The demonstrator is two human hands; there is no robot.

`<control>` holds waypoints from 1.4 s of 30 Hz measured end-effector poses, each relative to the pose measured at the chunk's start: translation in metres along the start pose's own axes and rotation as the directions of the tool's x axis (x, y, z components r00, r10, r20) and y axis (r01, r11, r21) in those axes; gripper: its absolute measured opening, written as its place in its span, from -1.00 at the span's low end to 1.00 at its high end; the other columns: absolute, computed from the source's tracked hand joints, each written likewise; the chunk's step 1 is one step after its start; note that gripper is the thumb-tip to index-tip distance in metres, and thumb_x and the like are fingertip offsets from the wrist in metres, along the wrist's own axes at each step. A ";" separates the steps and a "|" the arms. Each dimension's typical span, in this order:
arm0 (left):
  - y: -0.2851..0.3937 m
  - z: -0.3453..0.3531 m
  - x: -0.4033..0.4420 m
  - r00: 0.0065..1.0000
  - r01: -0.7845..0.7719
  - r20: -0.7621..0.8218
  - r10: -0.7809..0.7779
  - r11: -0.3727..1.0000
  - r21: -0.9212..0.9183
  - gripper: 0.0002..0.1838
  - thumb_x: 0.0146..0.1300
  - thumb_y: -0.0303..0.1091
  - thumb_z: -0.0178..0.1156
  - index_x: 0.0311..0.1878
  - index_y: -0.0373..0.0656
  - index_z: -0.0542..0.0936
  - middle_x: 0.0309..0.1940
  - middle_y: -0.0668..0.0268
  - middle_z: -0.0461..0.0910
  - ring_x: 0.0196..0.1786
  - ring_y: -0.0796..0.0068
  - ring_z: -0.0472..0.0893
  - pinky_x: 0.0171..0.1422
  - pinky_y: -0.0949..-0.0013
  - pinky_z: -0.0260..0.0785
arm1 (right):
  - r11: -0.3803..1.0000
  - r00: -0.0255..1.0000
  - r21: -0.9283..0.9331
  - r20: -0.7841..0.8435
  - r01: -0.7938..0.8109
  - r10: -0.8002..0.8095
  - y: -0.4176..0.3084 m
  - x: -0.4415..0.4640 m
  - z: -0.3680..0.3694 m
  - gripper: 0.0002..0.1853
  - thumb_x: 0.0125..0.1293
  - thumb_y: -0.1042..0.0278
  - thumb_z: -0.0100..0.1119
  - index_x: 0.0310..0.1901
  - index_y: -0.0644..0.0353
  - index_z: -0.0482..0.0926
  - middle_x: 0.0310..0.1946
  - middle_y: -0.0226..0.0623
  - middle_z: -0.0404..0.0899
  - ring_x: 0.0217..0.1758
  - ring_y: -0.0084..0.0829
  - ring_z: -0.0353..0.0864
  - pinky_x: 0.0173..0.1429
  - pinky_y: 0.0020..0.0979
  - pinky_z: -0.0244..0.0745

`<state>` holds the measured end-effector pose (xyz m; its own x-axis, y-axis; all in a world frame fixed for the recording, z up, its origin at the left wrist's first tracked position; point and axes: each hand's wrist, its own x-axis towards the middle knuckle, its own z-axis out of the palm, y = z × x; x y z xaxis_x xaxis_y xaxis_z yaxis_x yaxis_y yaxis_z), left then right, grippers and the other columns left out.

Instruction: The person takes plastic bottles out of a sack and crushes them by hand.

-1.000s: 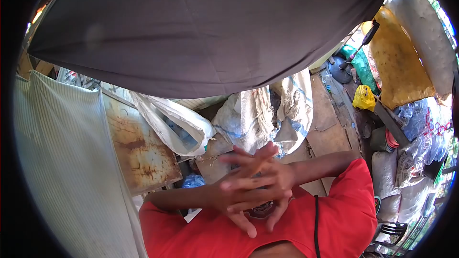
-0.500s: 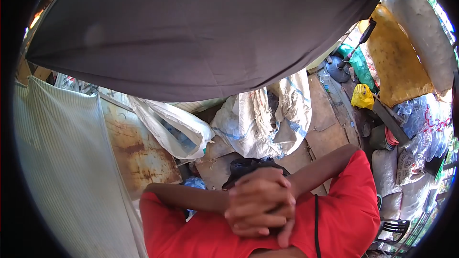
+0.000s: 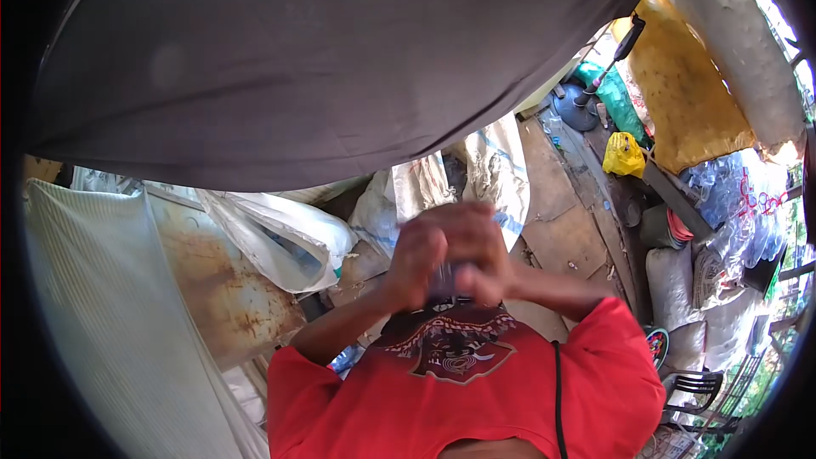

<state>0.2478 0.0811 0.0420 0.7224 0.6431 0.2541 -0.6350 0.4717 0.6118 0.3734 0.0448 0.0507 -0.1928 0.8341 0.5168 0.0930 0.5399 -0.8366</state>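
Two bare hands, up together just beyond the front of the red shirt (image 3: 382, 404), and they're a blur! The left hand (image 3: 412, 265) and the right hand (image 3: 483, 259) crowd close, fingers looking curled; whether anything is gripped between them, I cannot tell. On the chest of the red shirt, there's a printed emblem (image 3: 459, 363), and a black cord (image 3: 558, 395) runs down its right side. Straight past the red shirt, behind those hands, a blue-striped sack (image 3: 501, 161)! Beyond the red shirt to the left, an open white sack (image 3: 330, 236) and a rusty metal sheet (image 3: 217, 293), with a striped cloth (image 3: 102, 314) hanging farther out. Over to the right of the red shirt, a black chair (image 3: 697, 387), and farther beyond, a yellow bag (image 3: 625, 155)
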 end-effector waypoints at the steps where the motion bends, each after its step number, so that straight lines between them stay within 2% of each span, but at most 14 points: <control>1: -0.005 -0.016 0.012 0.990 0.053 -0.129 -0.048 0.998 0.038 -0.34 0.51 0.16 -0.24 0.43 -0.17 0.26 0.29 0.20 0.45 0.21 0.25 0.49 0.36 0.15 0.31 | 0.988 0.988 -0.021 0.022 -0.152 0.153 0.015 -0.004 -0.013 -0.35 0.39 -0.23 -0.07 0.09 0.30 0.55 0.05 -0.03 0.57 0.06 -0.12 0.59 0.15 -0.25 0.48; 3: -0.012 -0.059 0.029 0.947 0.245 -0.263 -0.184 0.945 0.219 -0.23 0.50 0.26 -0.29 0.55 -0.12 0.07 0.44 0.27 0.27 0.34 0.36 0.36 0.44 0.32 0.17 | 0.937 0.926 0.136 -0.161 -0.321 0.341 0.058 -0.013 -0.017 -0.40 0.50 -0.12 -0.23 0.08 0.33 0.54 0.06 -0.03 0.56 0.14 -0.18 0.55 0.16 -0.22 0.46; 6: -0.039 -0.102 0.043 0.843 0.370 -0.461 -0.277 0.921 0.123 -0.19 0.45 0.32 -0.23 0.46 -0.18 0.25 0.40 0.28 0.33 0.28 0.48 0.43 0.37 0.37 0.24 | 0.910 0.657 0.118 -0.656 -0.398 0.372 0.117 -0.018 -0.028 -0.36 0.57 -0.10 -0.36 0.04 0.38 0.54 -0.08 -0.13 0.59 0.11 -0.27 0.49 0.26 -0.28 0.31; 8: -0.069 -0.138 0.045 0.789 0.487 -0.535 -0.302 0.839 0.244 -0.22 0.42 0.33 -0.16 0.19 -0.29 0.57 0.12 0.23 0.59 0.09 0.50 0.57 0.20 0.42 0.39 | 0.862 0.604 0.180 -0.646 -0.473 0.467 0.153 -0.033 -0.041 -0.31 0.55 -0.18 -0.37 -0.01 0.37 0.56 -0.06 -0.15 0.61 0.11 -0.31 0.51 0.31 -0.28 0.24; 12: -0.094 -0.151 0.061 0.687 0.506 -0.643 -0.339 0.858 0.090 -0.21 0.38 0.35 -0.13 -0.27 -0.32 0.69 -0.38 0.19 0.68 -0.27 0.43 0.64 -0.05 0.36 0.53 | 0.779 0.573 0.214 -0.570 -0.589 0.589 0.183 -0.056 -0.068 -0.29 0.54 -0.22 -0.35 -0.04 0.37 0.58 -0.06 -0.17 0.62 0.10 -0.35 0.51 0.32 -0.30 0.22; 15: -0.118 -0.176 0.068 0.582 0.430 -0.743 -0.332 0.901 -0.066 -0.21 0.36 0.39 -0.14 -0.16 -0.28 0.65 -0.24 0.16 0.67 -0.19 0.33 0.65 -0.09 0.20 0.55 | 0.770 0.689 0.143 -0.367 -0.622 0.625 0.193 -0.083 -0.089 -0.47 0.43 -0.04 0.07 0.15 0.30 0.48 -0.02 -0.16 0.60 0.18 -0.36 0.47 0.33 -0.31 0.26; 18: -0.146 -0.203 0.060 0.591 0.467 -0.665 -0.457 0.866 -0.180 -0.13 0.29 0.52 -0.25 0.05 -0.15 0.61 -0.05 0.16 0.62 0.00 0.19 0.61 -0.04 0.00 0.55 | 0.796 0.781 0.032 -0.174 -0.604 0.600 0.197 -0.116 -0.103 -0.22 0.17 0.17 0.47 0.34 0.24 0.28 0.04 -0.09 0.59 0.18 -0.31 0.50 0.31 -0.31 0.32; 19: -0.154 -0.207 0.056 0.585 0.479 -0.638 -0.501 0.848 -0.227 -0.11 0.27 0.55 -0.28 0.10 -0.11 0.60 0.00 0.14 0.60 0.06 0.16 0.59 -0.03 -0.05 0.55 | 0.728 0.715 -0.031 -0.218 -0.685 0.664 0.200 -0.130 -0.105 -0.21 0.15 0.10 0.47 0.33 0.23 0.29 0.02 -0.09 0.60 0.15 -0.27 0.53 0.26 -0.29 0.37; 21: -0.185 -0.245 0.036 0.493 0.653 -0.716 -0.493 0.754 -0.070 -0.02 0.13 0.69 -0.33 0.38 0.18 0.41 0.47 0.08 0.18 0.52 0.01 0.10 0.30 -0.55 0.04 | 0.558 0.571 -0.141 -0.316 -0.818 0.757 0.223 -0.167 -0.101 -0.17 0.11 -0.06 0.47 0.30 0.21 0.32 -0.01 -0.08 0.61 0.08 -0.20 0.58 0.15 -0.26 0.47; 27: -0.187 -0.255 0.013 0.461 0.684 -0.762 -0.455 0.729 -0.022 -0.06 0.18 0.64 -0.30 0.46 0.23 0.29 0.51 0.18 0.12 0.54 0.08 0.06 0.38 -0.46 -0.06 | 0.128 0.269 -0.310 -0.470 -0.942 0.841 0.298 -0.216 -0.106 -0.06 -0.06 -0.24 0.50 0.25 0.20 0.36 -0.02 0.06 0.62 0.07 -0.02 0.62 0.14 -0.15 0.51; 29: -0.182 -0.263 0.008 0.483 0.655 -0.771 -0.415 0.756 0.004 -0.11 0.25 0.56 -0.26 0.46 0.16 0.29 0.49 0.18 0.16 0.53 0.11 0.09 0.41 -0.36 -0.03 | 0.254 0.348 -0.243 -0.532 -0.936 0.772 0.323 -0.193 -0.108 0.05 -0.08 -0.23 0.51 0.32 0.31 0.28 -0.01 0.18 0.59 0.12 0.05 0.59 0.20 -0.13 0.48; 32: -0.167 -0.270 -0.002 0.487 0.594 -0.803 -0.342 0.804 0.018 -0.18 0.33 0.46 -0.19 0.44 0.06 0.31 0.46 0.18 0.22 0.51 0.13 0.16 0.46 -0.17 0.02 | 0.456 0.525 -0.278 -0.586 -0.845 0.617 0.350 -0.139 -0.105 0.16 -0.02 -0.15 0.52 0.43 0.36 0.04 0.40 0.40 -0.01 0.45 0.29 0.10 0.42 0.04 0.24; 37: -0.147 -0.291 -0.052 0.460 0.483 -0.852 -0.249 0.876 0.005 -0.30 0.39 0.30 -0.08 0.41 0.03 0.34 0.38 0.21 0.34 0.41 0.21 0.31 0.42 -0.07 0.11 | 0.706 0.767 -0.326 -0.410 -0.629 0.494 0.335 -0.066 -0.070 -0.14 0.15 -0.05 0.40 0.35 0.27 0.25 0.31 0.13 0.27 0.38 0.09 0.27 0.42 -0.07 0.25; 42: -0.121 -0.301 -0.125 0.380 0.303 -0.919 -0.102 0.953 0.019 -0.41 0.42 0.18 -0.03 0.35 0.02 0.37 0.28 0.24 0.44 0.28 0.29 0.45 0.33 0.10 0.26 | 0.672 0.742 -0.333 -0.157 -0.661 0.652 0.351 -0.075 0.012 -0.21 0.20 -0.11 0.35 0.33 0.20 0.32 0.19 0.10 0.45 0.17 -0.02 0.54 0.21 -0.14 0.47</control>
<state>0.1517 0.1253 -0.2895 0.0879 0.7507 -0.6548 -0.3805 0.6328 0.6744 0.4090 0.1701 -0.2843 0.0713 0.9885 -0.1332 0.5156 -0.1508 -0.8435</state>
